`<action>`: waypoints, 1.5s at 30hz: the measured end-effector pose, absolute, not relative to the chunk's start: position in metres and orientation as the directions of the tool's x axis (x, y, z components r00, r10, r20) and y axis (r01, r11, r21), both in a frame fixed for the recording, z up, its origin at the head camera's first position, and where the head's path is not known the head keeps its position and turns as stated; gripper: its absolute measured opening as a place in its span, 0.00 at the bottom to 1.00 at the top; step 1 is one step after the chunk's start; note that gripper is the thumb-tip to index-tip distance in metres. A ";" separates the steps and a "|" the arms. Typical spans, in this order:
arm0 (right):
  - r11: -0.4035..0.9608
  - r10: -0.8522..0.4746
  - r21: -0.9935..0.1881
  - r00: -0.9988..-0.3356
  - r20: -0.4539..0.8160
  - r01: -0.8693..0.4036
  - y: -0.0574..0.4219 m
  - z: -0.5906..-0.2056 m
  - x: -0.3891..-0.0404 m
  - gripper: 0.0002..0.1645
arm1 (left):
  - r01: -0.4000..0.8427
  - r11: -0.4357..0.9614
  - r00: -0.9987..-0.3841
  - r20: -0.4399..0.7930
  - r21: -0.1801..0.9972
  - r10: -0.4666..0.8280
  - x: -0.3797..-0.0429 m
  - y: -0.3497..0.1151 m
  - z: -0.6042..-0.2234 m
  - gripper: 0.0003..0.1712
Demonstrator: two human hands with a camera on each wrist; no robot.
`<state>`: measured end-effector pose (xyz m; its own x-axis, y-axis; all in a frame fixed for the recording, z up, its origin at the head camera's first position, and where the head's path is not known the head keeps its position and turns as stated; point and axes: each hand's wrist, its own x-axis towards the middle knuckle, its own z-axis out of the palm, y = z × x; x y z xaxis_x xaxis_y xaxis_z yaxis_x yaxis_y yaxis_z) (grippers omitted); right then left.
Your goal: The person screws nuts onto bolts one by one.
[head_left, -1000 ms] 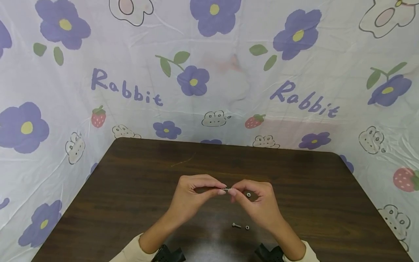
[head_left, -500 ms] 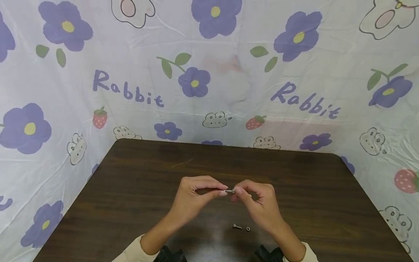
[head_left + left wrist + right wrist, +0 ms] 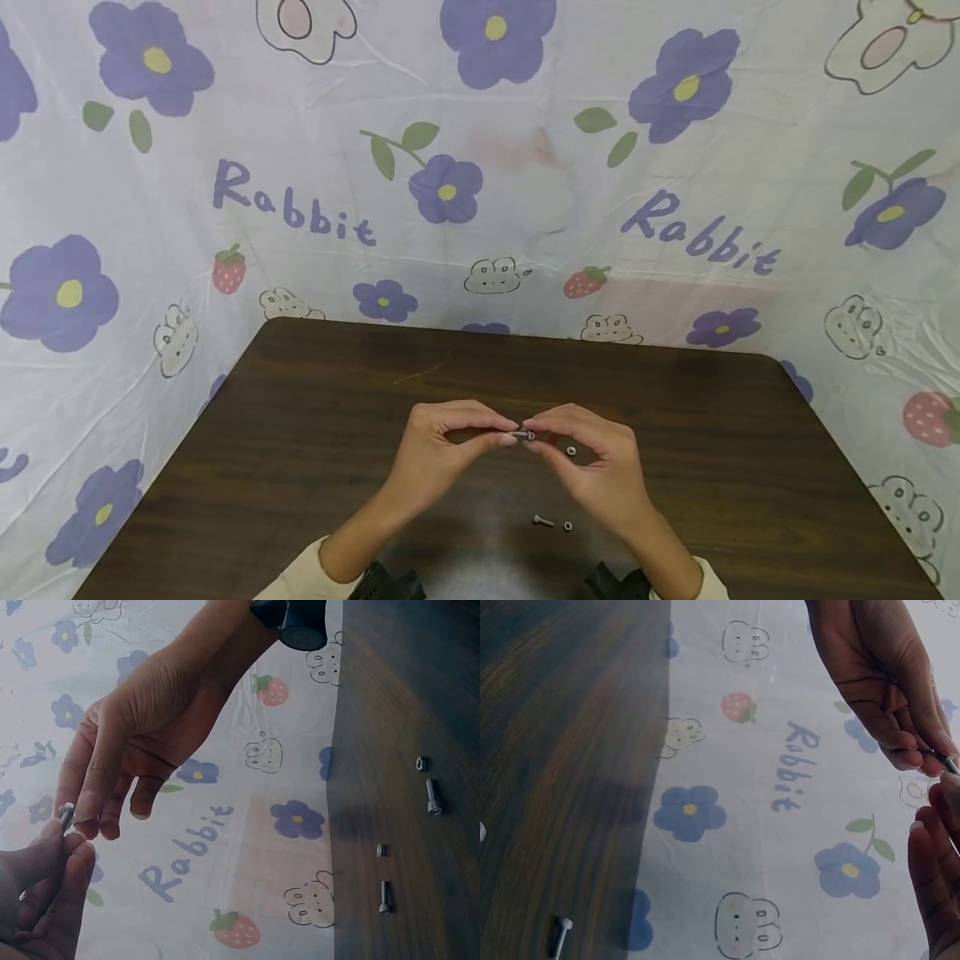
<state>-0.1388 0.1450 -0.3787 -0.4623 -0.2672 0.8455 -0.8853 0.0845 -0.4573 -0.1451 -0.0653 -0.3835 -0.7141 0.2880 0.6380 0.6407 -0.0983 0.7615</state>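
Note:
My left hand pinches a small metal bolt between thumb and forefinger above the table. The bolt lies roughly level, with a small wider piece, which looks like a nut, at its right end. Thumb and forefinger of my right hand stand on either side of that nut, tips close to it. In the left wrist view the bolt shows its thread between both hands. At the right wrist view's edge the bolt is partly covered by fingers.
On the dark wooden table lie a loose nut, a bolt and another nut. A second loose bolt shows in the left wrist view. A patterned cloth hangs round the table.
The right fingers shift on the nut, covering it half a second ago and now parted wider so that it shows. The left hand stays nearly still, still pinching the bolt.

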 end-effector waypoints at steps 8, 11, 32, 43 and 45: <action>0.111 -0.260 -0.471 -0.483 0.836 -0.875 0.146 -0.386 -0.141 0.13 | 0.635 -0.119 -0.713 0.639 0.763 0.290 -0.143 -0.065 -0.383 0.06; 0.114 -0.255 -0.483 -0.496 0.830 -0.868 0.147 -0.388 -0.141 0.09 | 0.637 -0.125 -0.710 0.642 0.761 0.291 -0.143 -0.064 -0.383 0.06; 0.202 -0.178 -0.558 -0.591 0.787 -0.805 0.148 -0.394 -0.142 0.21 | 0.653 -0.129 -0.694 0.658 0.746 0.292 -0.143 -0.060 -0.387 0.06; 0.114 -0.162 -0.545 -0.557 0.815 -0.830 0.150 -0.390 -0.143 0.22 | 0.632 -0.097 -0.727 0.632 0.769 0.269 -0.145 -0.062 -0.387 0.06; 0.102 -0.186 -0.532 -0.541 0.820 -0.841 0.148 -0.388 -0.142 0.23 | 0.627 -0.090 -0.734 0.625 0.774 0.266 -0.145 -0.063 -0.387 0.06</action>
